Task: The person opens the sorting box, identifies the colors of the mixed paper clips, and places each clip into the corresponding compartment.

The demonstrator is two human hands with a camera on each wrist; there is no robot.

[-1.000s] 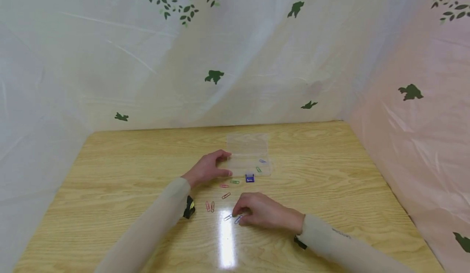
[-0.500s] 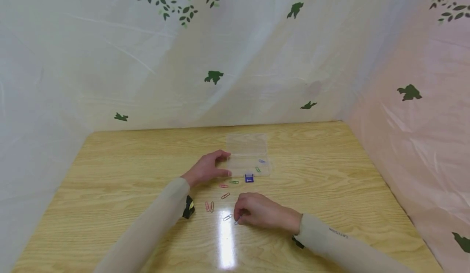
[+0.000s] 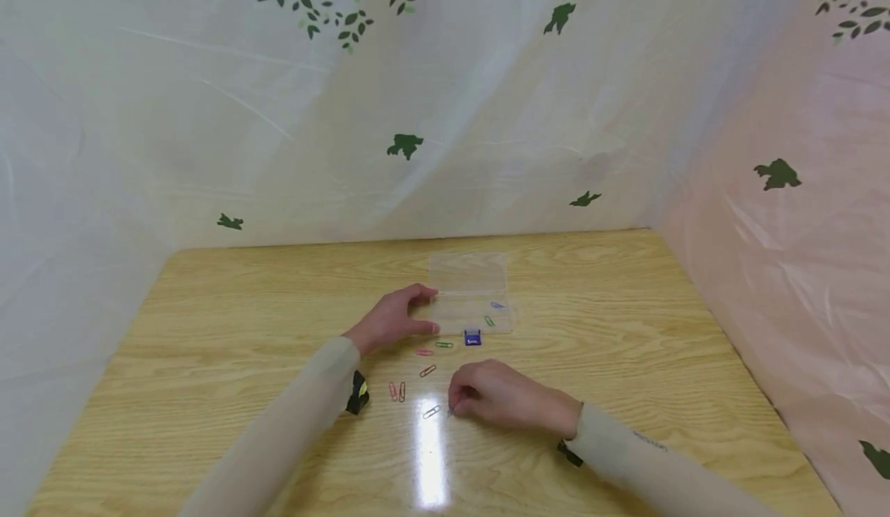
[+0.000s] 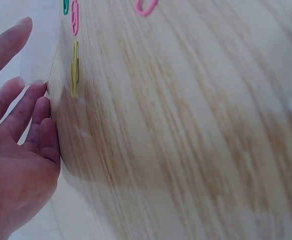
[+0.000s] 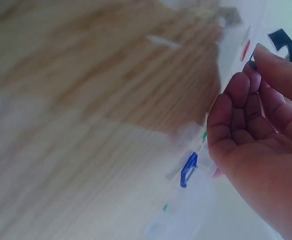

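Note:
In the head view, my left hand [image 3: 392,320] holds the left end of a clear plastic box [image 3: 455,318], thumb at its near corner and fingertips at the far side. Its lid [image 3: 467,272] is folded back. Inside lie a blue paper clip [image 3: 497,305] and a green paper clip [image 3: 490,321]. My right hand [image 3: 504,395] pinches a small paper clip [image 5: 252,61] between thumb and forefinger, just above the table; most of it is hidden. Left of that hand lies a pale paper clip [image 3: 431,412]. The left wrist view shows a yellow paper clip [image 4: 74,70].
A blue latch [image 3: 473,338] juts from the box's front. Between the hands lie a green paper clip [image 3: 443,345], a pink one [image 3: 424,352], a dark red one [image 3: 427,371], and a pair side by side [image 3: 397,392]. The wooden table [image 3: 278,293] meets fabric walls.
My right hand has gathered the bluish paper clip between its fingertips and drawn it slightly up and right, away from the pale one. The left hand and box have not moved.

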